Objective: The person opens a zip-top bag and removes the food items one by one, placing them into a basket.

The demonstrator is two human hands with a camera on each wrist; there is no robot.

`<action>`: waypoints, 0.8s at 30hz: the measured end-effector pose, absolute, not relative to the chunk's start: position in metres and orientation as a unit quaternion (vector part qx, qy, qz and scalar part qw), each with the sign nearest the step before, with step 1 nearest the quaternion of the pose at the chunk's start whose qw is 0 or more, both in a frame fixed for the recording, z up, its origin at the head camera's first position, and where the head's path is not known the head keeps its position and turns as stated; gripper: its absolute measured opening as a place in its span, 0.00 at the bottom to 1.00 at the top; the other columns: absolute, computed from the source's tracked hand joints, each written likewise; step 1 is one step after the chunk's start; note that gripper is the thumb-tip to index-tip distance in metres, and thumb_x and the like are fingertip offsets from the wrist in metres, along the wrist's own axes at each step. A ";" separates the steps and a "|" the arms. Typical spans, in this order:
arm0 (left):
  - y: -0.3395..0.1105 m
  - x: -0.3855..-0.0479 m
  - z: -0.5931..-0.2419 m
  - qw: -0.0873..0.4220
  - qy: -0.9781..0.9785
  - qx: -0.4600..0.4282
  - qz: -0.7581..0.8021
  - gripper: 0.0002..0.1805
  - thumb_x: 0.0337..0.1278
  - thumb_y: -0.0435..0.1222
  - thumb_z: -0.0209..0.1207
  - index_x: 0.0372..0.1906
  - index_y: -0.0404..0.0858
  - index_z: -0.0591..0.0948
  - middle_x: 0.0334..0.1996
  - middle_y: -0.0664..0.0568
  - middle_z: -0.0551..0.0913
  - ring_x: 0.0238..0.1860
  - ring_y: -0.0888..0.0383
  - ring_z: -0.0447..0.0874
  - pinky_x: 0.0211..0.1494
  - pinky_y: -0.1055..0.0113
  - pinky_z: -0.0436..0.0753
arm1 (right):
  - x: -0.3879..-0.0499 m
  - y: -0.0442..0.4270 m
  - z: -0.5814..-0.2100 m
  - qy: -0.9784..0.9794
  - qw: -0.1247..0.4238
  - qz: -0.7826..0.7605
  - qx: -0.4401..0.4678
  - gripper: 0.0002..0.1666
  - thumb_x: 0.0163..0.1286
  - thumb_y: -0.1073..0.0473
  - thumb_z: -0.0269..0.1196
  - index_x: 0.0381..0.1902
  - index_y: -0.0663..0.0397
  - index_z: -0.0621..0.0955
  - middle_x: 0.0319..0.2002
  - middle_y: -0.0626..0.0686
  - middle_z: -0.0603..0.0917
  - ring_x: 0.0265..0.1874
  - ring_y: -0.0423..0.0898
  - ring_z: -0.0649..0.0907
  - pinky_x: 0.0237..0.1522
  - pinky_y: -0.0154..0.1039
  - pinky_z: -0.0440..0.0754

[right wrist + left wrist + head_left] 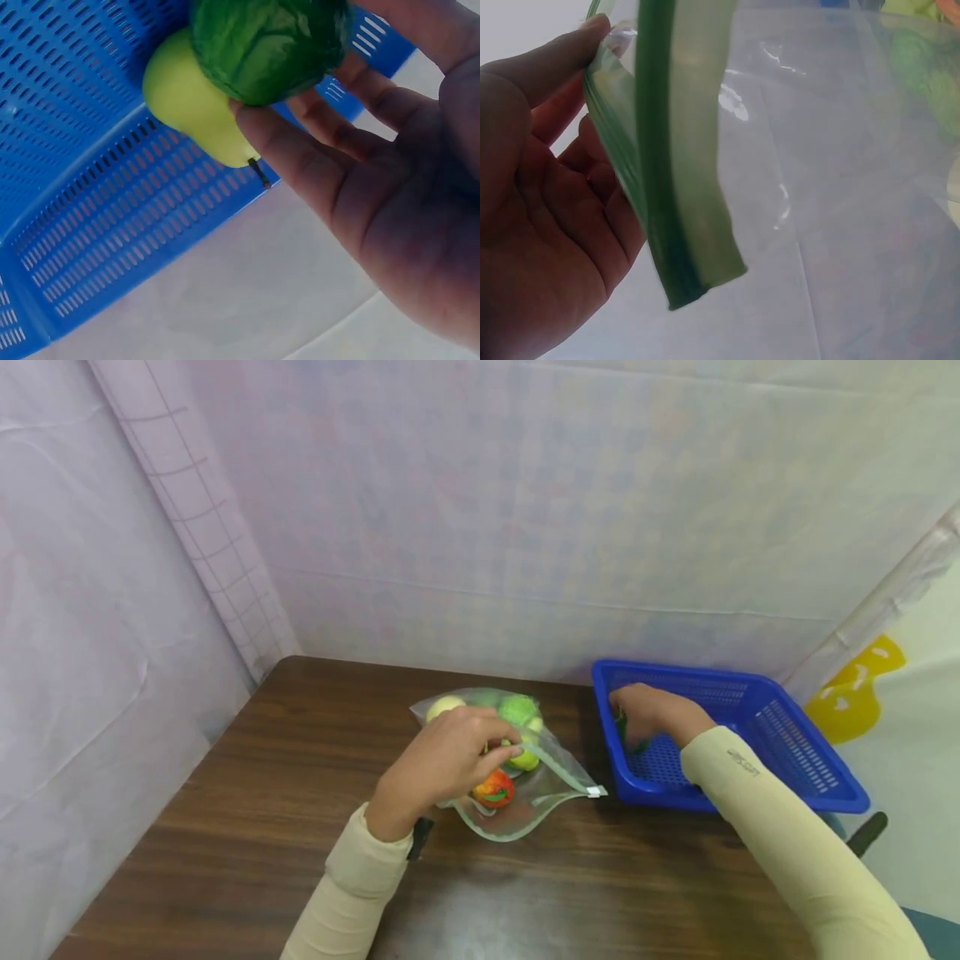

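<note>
A clear zip bag (558, 756) with a pale green edge lies on the table, holding several green and yellow pieces and a red-orange one (495, 788). My left hand (446, 760) pinches the bag's edge between thumb and finger; the left wrist view shows the green zip strip (656, 150) beside the palm (555, 202). Inside the blue basket (750, 718), my right hand (652, 714) holds a dark green cabbage-like piece (270, 45) with curled fingers. A yellow-green pear (199, 105) lies against that piece in the right wrist view.
The brown wooden table (247, 827) meets a pale cloth wall behind. A dark green elongated object (867, 833) shows beyond the basket's front right corner. A yellow shape (847, 702) is on the cloth at the right.
</note>
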State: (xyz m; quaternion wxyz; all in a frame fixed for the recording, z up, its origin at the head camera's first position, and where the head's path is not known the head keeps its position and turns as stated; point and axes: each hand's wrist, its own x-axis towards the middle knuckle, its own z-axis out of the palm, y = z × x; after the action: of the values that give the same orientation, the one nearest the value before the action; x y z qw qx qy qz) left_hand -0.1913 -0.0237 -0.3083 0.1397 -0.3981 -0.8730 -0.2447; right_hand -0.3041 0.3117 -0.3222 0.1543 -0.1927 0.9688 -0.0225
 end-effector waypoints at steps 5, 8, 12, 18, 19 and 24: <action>-0.022 -0.192 -0.308 0.137 -0.873 -0.398 -0.247 0.07 0.65 0.41 0.66 0.41 0.46 0.90 0.37 0.59 0.88 0.30 0.67 0.76 0.35 0.72 0.76 | -0.310 0.310 -0.325 0.970 0.183 -0.005 -0.157 0.30 0.42 0.63 0.80 0.45 0.59 0.80 0.39 0.55 0.84 0.36 0.49 0.82 0.37 0.42 0.83; -0.022 -0.192 -0.308 0.136 -0.872 -0.399 -0.248 0.07 0.65 0.41 0.66 0.41 0.46 0.90 0.37 0.59 0.88 0.30 0.67 0.76 0.36 0.71 0.76 | -0.310 0.311 -0.328 0.971 0.187 0.005 -0.146 0.31 0.42 0.60 0.82 0.44 0.58 0.80 0.37 0.53 0.83 0.36 0.49 0.81 0.38 0.44 0.83; -0.022 -0.192 -0.308 0.132 -0.874 -0.398 -0.246 0.07 0.65 0.42 0.65 0.42 0.46 0.90 0.37 0.59 0.88 0.30 0.67 0.77 0.37 0.70 0.77 | -0.311 0.311 -0.332 0.972 0.189 0.013 -0.136 0.31 0.41 0.60 0.83 0.43 0.58 0.80 0.36 0.52 0.83 0.36 0.49 0.81 0.40 0.45 0.83; -0.021 -0.192 -0.308 0.131 -0.875 -0.397 -0.242 0.07 0.66 0.42 0.65 0.42 0.46 0.90 0.38 0.59 0.88 0.31 0.67 0.78 0.39 0.69 0.77 | -0.315 0.309 -0.333 0.974 0.178 0.026 -0.141 0.28 0.43 0.62 0.82 0.41 0.61 0.81 0.34 0.54 0.84 0.35 0.49 0.82 0.41 0.46 0.84; -0.021 -0.192 -0.308 0.131 -0.875 -0.397 -0.242 0.07 0.66 0.42 0.65 0.42 0.46 0.90 0.38 0.59 0.88 0.31 0.67 0.78 0.40 0.68 0.78 | -0.315 0.308 -0.333 0.974 0.177 0.027 -0.140 0.28 0.43 0.62 0.82 0.42 0.62 0.81 0.35 0.54 0.84 0.35 0.49 0.82 0.42 0.46 0.84; -0.021 -0.193 -0.308 0.129 -0.876 -0.396 -0.244 0.07 0.65 0.41 0.65 0.42 0.46 0.90 0.38 0.59 0.88 0.31 0.67 0.78 0.41 0.68 0.78 | -0.316 0.308 -0.333 0.974 0.178 0.024 -0.134 0.28 0.43 0.63 0.82 0.43 0.62 0.82 0.36 0.54 0.84 0.37 0.50 0.82 0.44 0.48 0.84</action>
State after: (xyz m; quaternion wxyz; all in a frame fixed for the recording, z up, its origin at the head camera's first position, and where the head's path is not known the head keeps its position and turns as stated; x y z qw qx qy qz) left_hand -0.1926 -0.0208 -0.3078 0.1287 -0.3962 -0.8757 -0.2443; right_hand -0.3161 0.3083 -0.3326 0.1782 -0.1342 0.9745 0.0243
